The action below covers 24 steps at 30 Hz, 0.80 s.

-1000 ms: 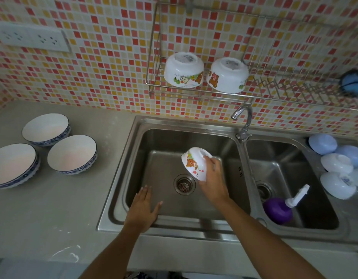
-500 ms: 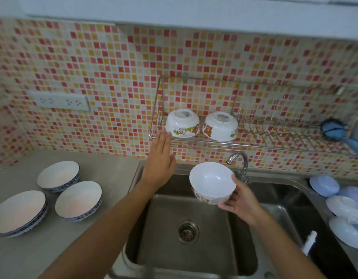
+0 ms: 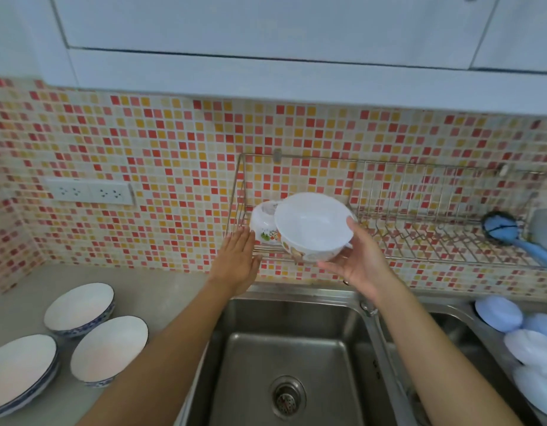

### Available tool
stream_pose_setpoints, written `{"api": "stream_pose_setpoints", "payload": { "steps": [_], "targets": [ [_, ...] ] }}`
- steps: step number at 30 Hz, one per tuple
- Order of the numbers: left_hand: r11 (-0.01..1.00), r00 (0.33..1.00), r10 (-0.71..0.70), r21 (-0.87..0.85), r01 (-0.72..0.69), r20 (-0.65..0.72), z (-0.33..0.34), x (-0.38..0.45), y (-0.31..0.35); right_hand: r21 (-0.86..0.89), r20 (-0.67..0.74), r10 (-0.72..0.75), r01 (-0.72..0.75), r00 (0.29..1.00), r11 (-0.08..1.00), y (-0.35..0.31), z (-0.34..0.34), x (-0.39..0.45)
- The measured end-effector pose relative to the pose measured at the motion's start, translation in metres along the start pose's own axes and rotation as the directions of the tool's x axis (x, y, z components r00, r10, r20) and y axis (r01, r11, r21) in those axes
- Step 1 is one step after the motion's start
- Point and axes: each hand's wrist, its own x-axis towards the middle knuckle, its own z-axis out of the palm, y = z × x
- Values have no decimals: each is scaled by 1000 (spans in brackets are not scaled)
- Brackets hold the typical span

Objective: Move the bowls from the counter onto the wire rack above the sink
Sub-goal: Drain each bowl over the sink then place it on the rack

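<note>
My right hand [image 3: 363, 261] grips a small white bowl with a cartoon print [image 3: 313, 226], mouth tilted towards me, held up in front of the wire rack [image 3: 435, 241] on the tiled wall. An upside-down bowl [image 3: 264, 221] stands on the rack's left end; the held bowl hides most of what is behind it. My left hand [image 3: 237, 261] is flat with fingers extended, its tips at the rack's left front edge beside that bowl. Three blue-rimmed bowls [image 3: 109, 348] sit on the counter at the left.
A double steel sink [image 3: 297, 348] lies below the rack. Several pale blue and white bowls [image 3: 499, 313] lie upside down at the right. A blue brush [image 3: 501, 227] rests on the rack's right end. White cabinets [image 3: 266, 41] hang overhead; a socket strip [image 3: 89, 192] is at the left.
My right hand has raised the bowl from inside the sink up to rack height. My left hand has gone from the sink's front edge to the rack's left end.
</note>
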Motion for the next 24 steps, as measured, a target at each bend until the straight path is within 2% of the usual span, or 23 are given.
{"api": "stream_pose_setpoints", "payload": {
  "steps": [3,6,8,10,13,15,18,20,21,24],
  "targets": [
    [1000,1000,8,-16,-7,20,-1,-1,3,-142,-55,-159,150,986,979,-16,21,21],
    [1000,1000,5,-5,-5,1,0,-1,4,-398,-58,-349,299,935,867,-22,38,43],
    [1000,1000,-1,-1,1,-6,1,-1,2,-596,21,-519,427,855,680,-22,48,56],
    [1000,1000,-3,-8,3,-6,2,-1,1,-758,173,-624,507,762,410,-18,55,67],
    [1000,1000,-9,9,9,-14,2,0,2,-887,351,-579,460,736,48,-7,60,82],
    [1000,1000,-10,16,10,-15,-2,1,3,-884,457,-509,439,729,-164,3,61,91],
    [1000,1000,-4,25,4,-3,-6,1,3,-812,579,-424,444,696,-380,16,59,102],
    [999,1000,-4,33,4,-1,-5,0,4,-790,596,-400,417,696,-450,25,55,109],
    [1000,1000,-7,28,7,2,-5,-1,5,-803,575,-394,404,717,-438,28,53,113],
    [1000,1000,-21,2,21,8,-6,0,4,-868,486,-375,386,790,-311,31,51,124]
  ]
}}
